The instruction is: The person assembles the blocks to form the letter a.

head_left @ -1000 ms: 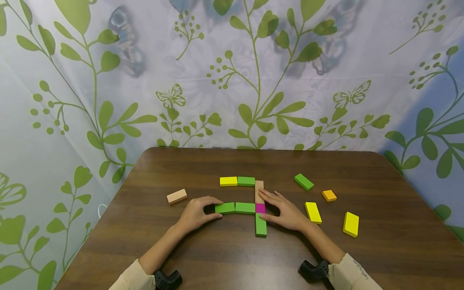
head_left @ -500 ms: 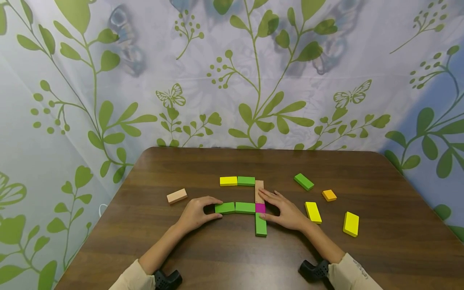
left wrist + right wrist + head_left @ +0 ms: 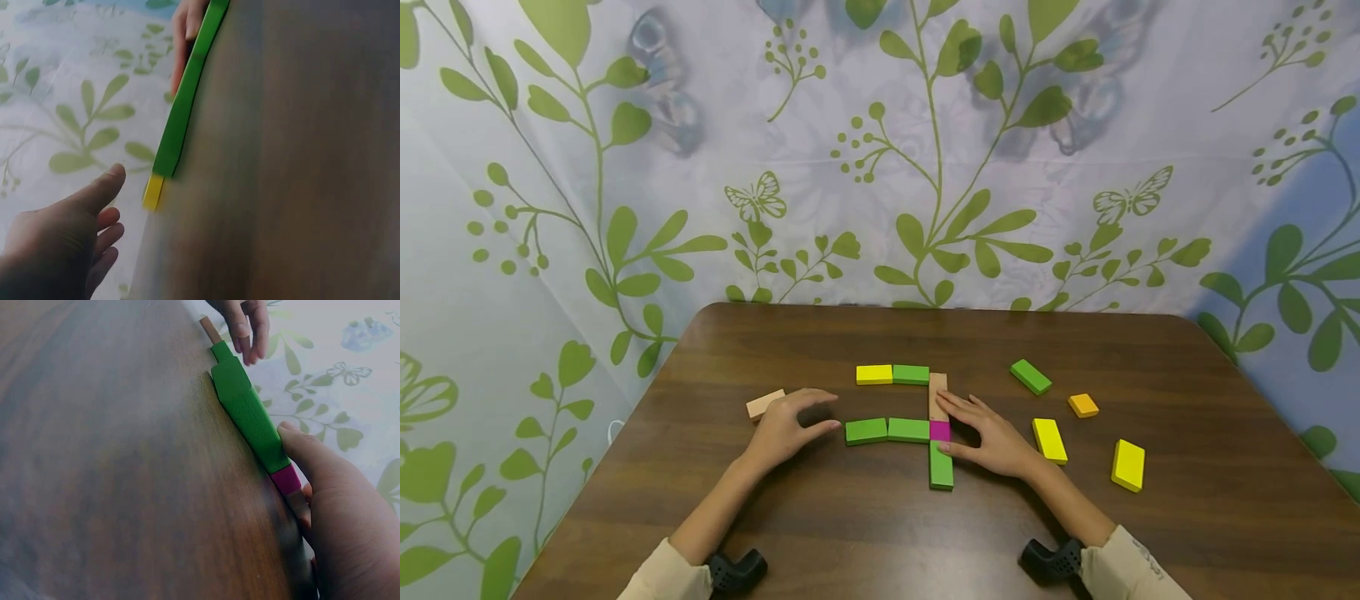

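My left hand hovers over the table with thumb and fingers apart and nothing between them, just left of two green blocks, the left one and the right one, laid end to end. My right hand rests against an upright column of blocks: its fingertips touch a plain wooden block, and its thumb touches a green block. Between these two sits a magenta block. At the column's top, a yellow block and a green block form a row leading left.
A loose wooden block lies partly behind my left hand. Right of the column lie a green block, a small orange block and two yellow blocks, one nearer my right wrist and another farther right.
My left hand has let go of the left green block and moved left and slightly away from me. My right hand stays at the column, and the blocks keep their places.
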The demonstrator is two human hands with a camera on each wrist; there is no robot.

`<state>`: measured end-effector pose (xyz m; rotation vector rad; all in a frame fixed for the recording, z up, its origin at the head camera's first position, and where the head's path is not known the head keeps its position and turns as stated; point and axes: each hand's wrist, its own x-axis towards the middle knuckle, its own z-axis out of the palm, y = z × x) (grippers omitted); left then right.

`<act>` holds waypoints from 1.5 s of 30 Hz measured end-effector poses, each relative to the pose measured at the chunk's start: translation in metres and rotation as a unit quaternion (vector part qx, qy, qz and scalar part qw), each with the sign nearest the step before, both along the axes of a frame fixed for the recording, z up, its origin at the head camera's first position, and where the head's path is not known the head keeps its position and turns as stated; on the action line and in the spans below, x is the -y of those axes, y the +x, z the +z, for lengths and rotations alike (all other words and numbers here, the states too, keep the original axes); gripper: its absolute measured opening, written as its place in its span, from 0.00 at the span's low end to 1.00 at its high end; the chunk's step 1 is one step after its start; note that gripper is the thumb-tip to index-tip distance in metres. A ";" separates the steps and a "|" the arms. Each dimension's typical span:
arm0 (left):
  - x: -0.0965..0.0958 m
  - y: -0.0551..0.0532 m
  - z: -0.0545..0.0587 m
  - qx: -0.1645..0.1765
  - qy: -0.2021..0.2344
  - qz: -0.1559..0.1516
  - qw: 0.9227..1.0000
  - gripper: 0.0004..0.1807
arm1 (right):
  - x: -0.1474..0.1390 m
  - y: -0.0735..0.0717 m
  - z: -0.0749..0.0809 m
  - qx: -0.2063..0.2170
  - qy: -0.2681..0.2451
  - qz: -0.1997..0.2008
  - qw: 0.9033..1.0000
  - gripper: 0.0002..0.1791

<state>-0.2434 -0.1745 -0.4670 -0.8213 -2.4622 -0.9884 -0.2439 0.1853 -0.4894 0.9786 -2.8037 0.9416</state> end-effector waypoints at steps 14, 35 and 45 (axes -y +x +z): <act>0.078 -0.008 -0.011 0.033 -0.026 0.115 0.993 0.24 | 0.001 -0.001 0.001 -0.012 -0.004 0.004 1.000 0.42; 0.042 0.016 -0.010 0.057 -0.017 0.042 0.997 0.21 | 0.000 -0.002 0.000 -0.013 -0.007 0.016 1.000 0.42; 0.040 0.029 -0.007 0.102 -0.048 0.040 0.993 0.27 | 0.000 -0.003 -0.001 -0.013 -0.008 0.019 1.000 0.42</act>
